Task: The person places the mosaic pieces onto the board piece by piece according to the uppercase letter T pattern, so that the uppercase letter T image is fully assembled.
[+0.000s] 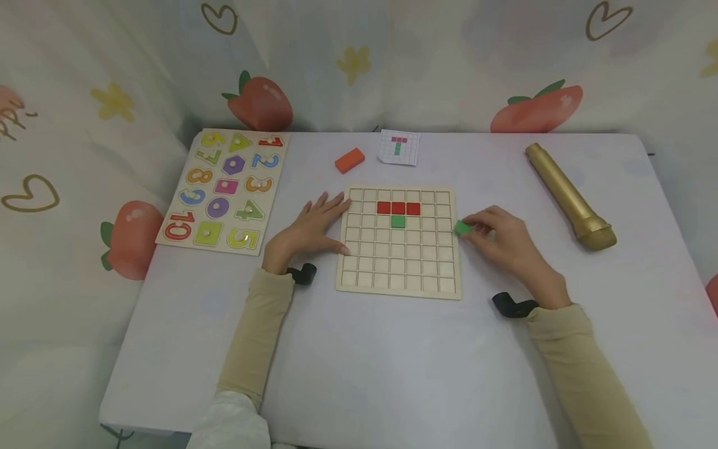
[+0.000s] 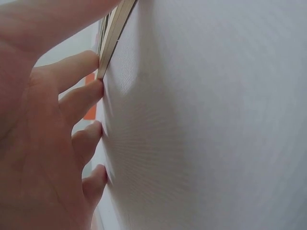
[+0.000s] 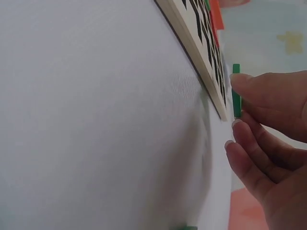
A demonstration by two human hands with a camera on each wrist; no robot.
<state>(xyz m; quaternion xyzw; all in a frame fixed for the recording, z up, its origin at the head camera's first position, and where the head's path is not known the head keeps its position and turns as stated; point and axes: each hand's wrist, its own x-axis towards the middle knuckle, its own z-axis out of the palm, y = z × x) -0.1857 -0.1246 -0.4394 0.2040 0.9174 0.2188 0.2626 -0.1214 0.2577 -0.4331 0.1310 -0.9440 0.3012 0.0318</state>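
A wooden grid board [image 1: 364, 284] lies flat on the table, with three red square tiles [image 1: 398, 207] in a row in its upper part and one green tile [image 1: 398, 221] under the middle one. At the board's left edge, my left hand [image 1: 310, 227] rests with spread fingers, thumb and forefinger right at the rim. Just beyond the right edge, my right hand [image 1: 501, 238] pinches a thin green square tile [image 3: 236, 91] between thumb and fingers. In the right wrist view that tile stands on edge, close to the board's corner.
A number-and-shape puzzle board [image 1: 227, 149] lies at the left. Behind the grid board are an orange block [image 1: 350, 160] and a pattern card [image 1: 387, 153] showing a red and green T. A gold microphone-shaped object [image 1: 566, 193] lies at right. A patterned curtain [image 1: 426, 62] hangs behind the table.
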